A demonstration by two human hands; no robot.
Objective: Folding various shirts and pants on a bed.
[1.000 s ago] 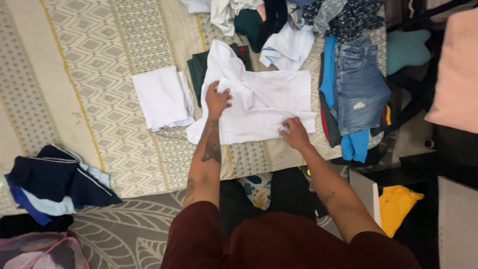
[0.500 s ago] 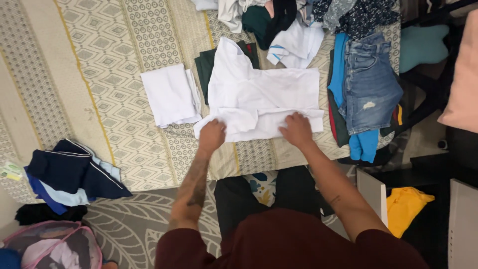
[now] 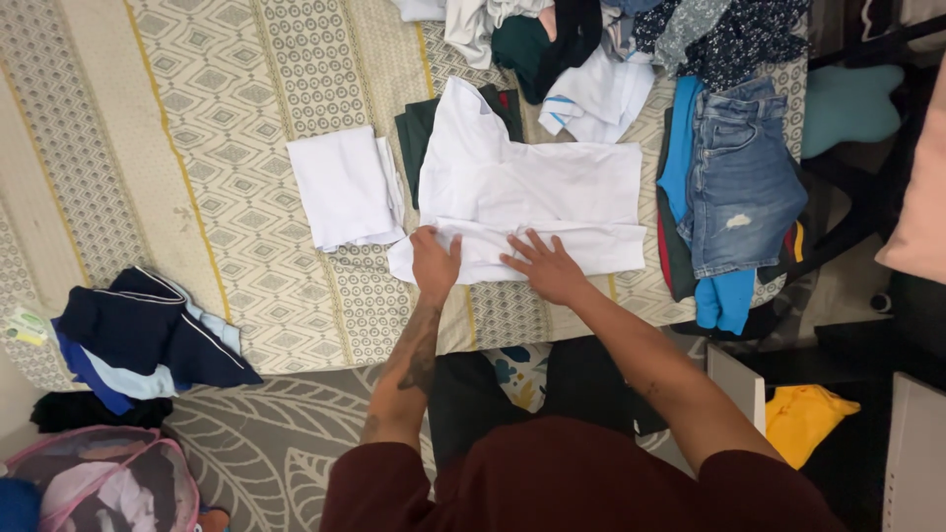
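The left hand (image 3: 435, 260) is laid palm down, fingers loosely curled, on the near folded edge of a white cotton T-shirt (image 3: 532, 187), and nothing is gripped by it. The right hand (image 3: 545, 266) is pressed flat beside it on the same edge, with the fingers spread open. The two hands are set near each other, not touching.

The T-shirt is spread on a cream bedspread with a grey diamond pattern (image 3: 197, 118), directly in front of the person, its near hem turned up into a narrow band. A dark green folded garment (image 3: 419, 133) is partly covered by its far left corner. Just to the left a small folded white cloth (image 3: 345, 187) is lying flat. To the right a pair of faded blue denim shorts (image 3: 741, 177) is laid over a bright blue garment (image 3: 724, 296). A heap of mixed clothes (image 3: 611, 39) is piled at the far edge. On the near left a navy and light blue bundle (image 3: 138, 335) is seen.
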